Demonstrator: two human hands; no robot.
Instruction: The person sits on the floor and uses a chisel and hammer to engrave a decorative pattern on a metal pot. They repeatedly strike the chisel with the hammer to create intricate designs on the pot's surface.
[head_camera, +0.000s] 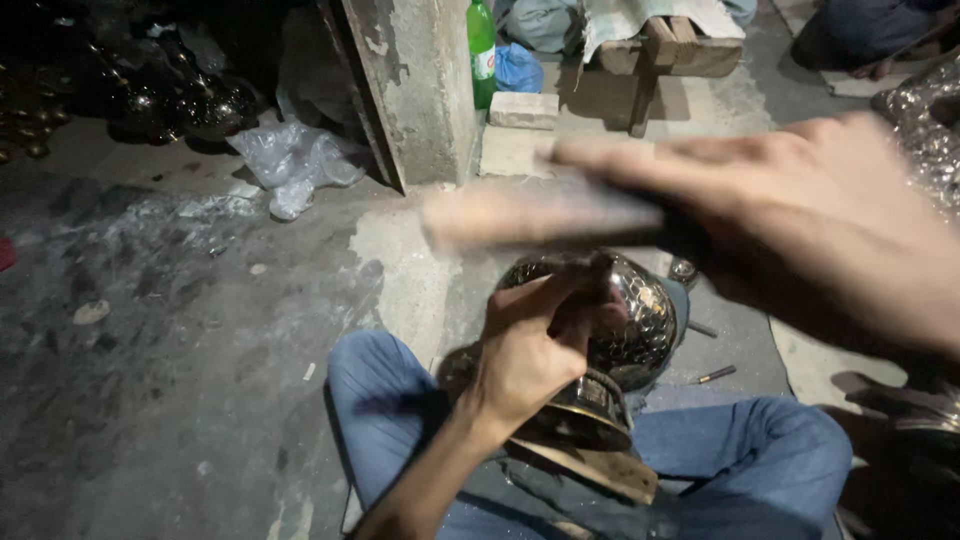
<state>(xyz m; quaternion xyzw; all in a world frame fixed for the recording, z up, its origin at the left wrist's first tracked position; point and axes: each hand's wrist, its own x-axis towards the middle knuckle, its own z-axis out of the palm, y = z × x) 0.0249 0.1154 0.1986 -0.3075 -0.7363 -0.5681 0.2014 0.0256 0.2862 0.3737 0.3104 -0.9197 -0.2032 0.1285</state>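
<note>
Over the lap, left hand (530, 350) fingers clamp the hammered metal pot (625, 330); right hand (800, 220) grips a blurred tool (530, 215)—strike squarely, steadily.

The hammered metal pot (635, 325) lies tilted on its side in my lap, shiny and dimpled, its dark flared rim toward me. The tool (530, 215) above it is blurred.

Green bottle (481, 50), crumpled plastic bag (292, 160), brick (523, 110) beside concrete pillar (420, 90).

Glossy hammered metal pot (640, 320)
</note>
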